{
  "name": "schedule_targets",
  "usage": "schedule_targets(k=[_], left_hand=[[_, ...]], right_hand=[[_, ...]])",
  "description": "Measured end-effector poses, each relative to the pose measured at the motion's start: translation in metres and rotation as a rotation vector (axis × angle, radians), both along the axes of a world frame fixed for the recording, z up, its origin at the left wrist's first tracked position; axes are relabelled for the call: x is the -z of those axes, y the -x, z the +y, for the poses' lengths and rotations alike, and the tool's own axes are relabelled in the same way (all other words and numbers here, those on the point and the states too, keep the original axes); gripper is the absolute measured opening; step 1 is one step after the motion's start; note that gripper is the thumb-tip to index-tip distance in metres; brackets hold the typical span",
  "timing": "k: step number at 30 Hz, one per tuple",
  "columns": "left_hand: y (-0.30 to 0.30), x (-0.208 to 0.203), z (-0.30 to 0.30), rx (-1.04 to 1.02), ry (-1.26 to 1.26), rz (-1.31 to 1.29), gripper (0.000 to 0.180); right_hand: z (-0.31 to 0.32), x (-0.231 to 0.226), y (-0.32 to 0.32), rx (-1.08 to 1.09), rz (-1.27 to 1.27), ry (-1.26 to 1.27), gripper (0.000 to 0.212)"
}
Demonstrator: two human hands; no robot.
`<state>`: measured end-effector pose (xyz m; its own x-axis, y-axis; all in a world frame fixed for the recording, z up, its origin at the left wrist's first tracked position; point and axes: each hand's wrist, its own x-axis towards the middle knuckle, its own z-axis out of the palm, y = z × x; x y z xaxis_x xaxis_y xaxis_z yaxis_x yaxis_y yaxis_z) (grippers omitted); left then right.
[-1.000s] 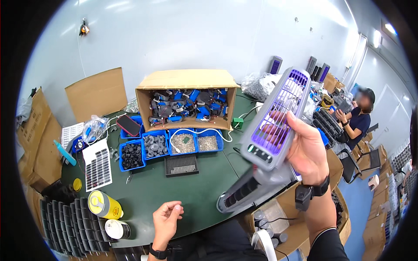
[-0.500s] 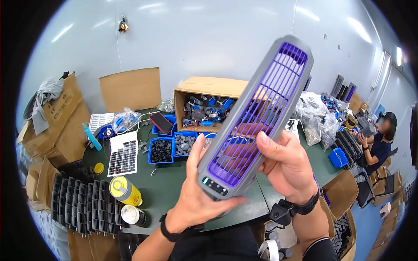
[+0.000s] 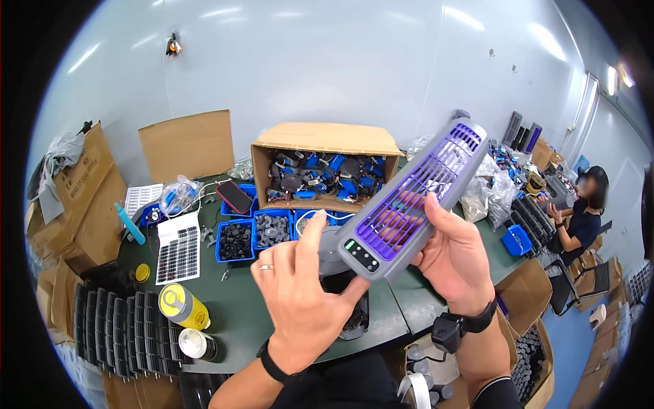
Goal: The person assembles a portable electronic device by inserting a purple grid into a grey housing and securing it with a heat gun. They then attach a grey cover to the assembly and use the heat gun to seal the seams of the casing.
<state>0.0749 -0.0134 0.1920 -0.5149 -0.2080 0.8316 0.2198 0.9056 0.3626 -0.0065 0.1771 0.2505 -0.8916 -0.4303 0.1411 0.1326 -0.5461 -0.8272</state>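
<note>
A grey tower-shaped fan (image 3: 409, 211) with a purple grille is held up in front of me, tilted with its top to the upper right. On its lower end a small black panel (image 3: 361, 255) has a lit display. My right hand (image 3: 458, 255) grips the body from the right, thumb along the front edge, with fingers behind showing through the grille. At the lower end, the thumb of my left hand (image 3: 300, 293) touches the corner by the panel. Its index finger points up beside a round grey base (image 3: 332, 251), which lies partly hidden behind the body.
A cardboard box (image 3: 327, 140) of blue and grey parts stands behind blue bins (image 3: 236, 240) of small parts. Bottles (image 3: 184, 307) and stacked black grilles (image 3: 122, 327) are at left. A co-worker (image 3: 586, 218) sits at far right beside bagged parts (image 3: 501, 198).
The fan has been lowered and turned, and its round base now shows at the lower left. My left hand has shifted round the lower end. The panel's display looks brighter.
</note>
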Motion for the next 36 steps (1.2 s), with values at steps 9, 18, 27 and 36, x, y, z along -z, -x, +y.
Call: schedule_targets(k=[9, 18, 27, 36], left_hand=[[-0.010, -0.026, -0.024, 0.280, 0.045, -0.079, 0.116], [0.021, -0.023, -0.022, 0.559, 0.045, -0.046, 0.112], [0.012, -0.042, -0.003, 0.778, -0.098, -0.134, 0.122], [-0.007, -0.042, 0.014, 0.539, -0.133, -0.197, 0.108]], right_hand=[[-0.029, 0.006, -0.003, -0.056, 0.035, 0.039, 0.030], [-0.011, 0.003, -0.009, -0.036, 0.067, -0.020, 0.031], [0.022, -0.007, -0.012, -0.037, 0.110, -0.090, 0.037], [0.018, -0.009, -0.027, 0.044, 0.174, -0.119, 0.037]])
